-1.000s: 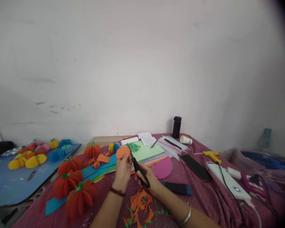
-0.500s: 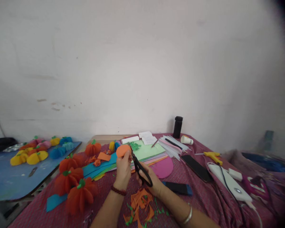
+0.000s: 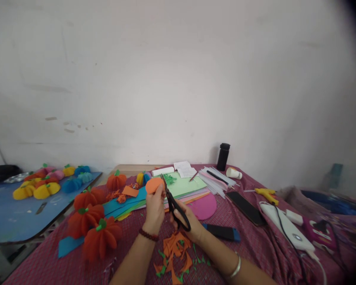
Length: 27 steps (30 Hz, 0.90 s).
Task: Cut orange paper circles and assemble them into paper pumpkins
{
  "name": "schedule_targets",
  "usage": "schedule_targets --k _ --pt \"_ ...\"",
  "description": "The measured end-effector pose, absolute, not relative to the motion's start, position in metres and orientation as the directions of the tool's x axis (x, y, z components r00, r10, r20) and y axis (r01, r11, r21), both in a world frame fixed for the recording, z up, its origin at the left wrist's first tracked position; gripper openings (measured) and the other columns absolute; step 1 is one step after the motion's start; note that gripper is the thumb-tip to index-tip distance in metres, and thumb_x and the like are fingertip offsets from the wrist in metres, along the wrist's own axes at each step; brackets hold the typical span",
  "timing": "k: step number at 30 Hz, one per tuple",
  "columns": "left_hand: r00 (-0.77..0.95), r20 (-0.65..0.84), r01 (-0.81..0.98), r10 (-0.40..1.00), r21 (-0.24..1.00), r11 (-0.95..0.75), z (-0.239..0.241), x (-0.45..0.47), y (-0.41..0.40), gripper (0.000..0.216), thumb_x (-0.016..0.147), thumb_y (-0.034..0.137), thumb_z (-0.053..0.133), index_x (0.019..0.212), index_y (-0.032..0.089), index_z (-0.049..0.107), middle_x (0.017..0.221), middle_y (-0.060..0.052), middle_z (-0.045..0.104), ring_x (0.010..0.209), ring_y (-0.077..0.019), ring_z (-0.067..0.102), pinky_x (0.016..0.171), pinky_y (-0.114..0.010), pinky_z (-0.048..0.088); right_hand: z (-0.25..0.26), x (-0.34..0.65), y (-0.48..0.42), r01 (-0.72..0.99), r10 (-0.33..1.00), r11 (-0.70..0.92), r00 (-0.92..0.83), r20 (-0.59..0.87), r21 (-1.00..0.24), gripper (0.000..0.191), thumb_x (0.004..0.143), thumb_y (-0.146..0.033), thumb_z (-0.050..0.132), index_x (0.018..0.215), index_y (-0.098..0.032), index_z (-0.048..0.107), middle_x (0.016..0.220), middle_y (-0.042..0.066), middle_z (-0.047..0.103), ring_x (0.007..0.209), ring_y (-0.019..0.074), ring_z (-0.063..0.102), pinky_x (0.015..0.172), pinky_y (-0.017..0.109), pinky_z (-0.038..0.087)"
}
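Observation:
Between the fingers of my left hand [image 3: 155, 206] is a rounded piece of orange paper [image 3: 153, 185], held up above the table. My right hand [image 3: 187, 221] grips a pair of black-handled scissors [image 3: 174, 206], whose blades point up and away beside the paper's right edge. Whether the blades touch the paper I cannot tell. Under my wrists lies a heap of orange paper scraps [image 3: 176, 249] mixed with small green bits. Just beyond my left hand are blue paper sheets [image 3: 123, 206] and a stack topped with light green paper [image 3: 190, 186].
Orange paper pumpkins [image 3: 102, 237] stand on the left. More coloured ones rest on a blue board [image 3: 12, 221]. To the right are a black phone [image 3: 245, 208], a yellow glue gun [image 3: 266, 194], a white power bank [image 3: 287, 227] with cables and a black bottle [image 3: 223, 157].
The view has tilted down slightly. Both hands keep nearly the same position, with the orange paper and scissors still held.

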<state>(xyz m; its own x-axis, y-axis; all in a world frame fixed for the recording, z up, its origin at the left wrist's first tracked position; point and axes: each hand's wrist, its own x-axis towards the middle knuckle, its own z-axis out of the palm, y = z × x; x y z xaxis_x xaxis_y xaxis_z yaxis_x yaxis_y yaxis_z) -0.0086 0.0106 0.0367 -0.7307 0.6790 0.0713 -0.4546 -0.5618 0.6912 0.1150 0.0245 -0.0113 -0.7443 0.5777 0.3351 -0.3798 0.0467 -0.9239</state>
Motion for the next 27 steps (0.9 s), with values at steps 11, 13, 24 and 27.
schedule_targets --k 11,13,24,27 --pt "-0.682 0.038 -0.558 0.73 0.619 -0.553 0.033 -0.007 0.012 0.032 0.053 0.026 0.083 0.072 0.014 0.059 0.058 0.005 0.054 0.052 -0.0067 0.05 0.052 -0.02 0.04 -0.009 0.115 0.022 -0.38 0.593 0.039 -0.736 0.327 -0.924 0.055 0.085 -0.053 0.06 0.127 -0.02 0.049 0.069 -0.001 0.056 0.045 0.0052 0.045 0.041 0.016 0.037" --pt "-0.679 0.04 -0.562 0.733 0.615 -0.554 0.032 -0.008 0.013 0.033 0.053 0.026 0.083 0.072 0.014 0.059 0.058 0.005 0.055 0.052 -0.007 0.051 0.052 -0.02 0.041 -0.008 0.115 0.022 -0.378 0.595 0.034 -0.736 0.322 -0.925 0.055 0.085 -0.053 0.059 0.128 -0.02 0.049 0.069 -0.002 0.055 0.045 0.0055 0.045 0.041 0.017 0.038" --pt "-0.688 0.067 -0.53 0.723 0.634 -0.563 0.036 -0.005 0.01 0.032 0.053 0.024 0.081 0.074 0.014 0.06 0.063 0.004 0.056 0.054 -0.007 0.051 0.053 -0.02 0.041 -0.005 0.115 0.027 -0.341 0.674 0.063 -0.678 0.292 -0.938 0.059 0.082 -0.053 0.062 0.128 -0.018 0.049 0.067 -0.002 0.057 0.044 0.0057 0.044 0.042 0.018 0.034" --pt "-0.688 0.106 -0.486 0.718 0.668 -0.563 0.038 -0.004 0.009 0.029 0.054 0.02 0.078 0.074 0.014 0.059 0.066 0.003 0.058 0.056 -0.0075 0.052 0.053 -0.02 0.041 0.002 0.122 0.048 -0.225 0.764 0.09 -0.609 0.212 -0.97 0.065 0.076 -0.05 0.066 0.128 -0.017 0.048 0.064 -0.003 0.057 0.042 0.0066 0.043 0.041 0.019 0.032"
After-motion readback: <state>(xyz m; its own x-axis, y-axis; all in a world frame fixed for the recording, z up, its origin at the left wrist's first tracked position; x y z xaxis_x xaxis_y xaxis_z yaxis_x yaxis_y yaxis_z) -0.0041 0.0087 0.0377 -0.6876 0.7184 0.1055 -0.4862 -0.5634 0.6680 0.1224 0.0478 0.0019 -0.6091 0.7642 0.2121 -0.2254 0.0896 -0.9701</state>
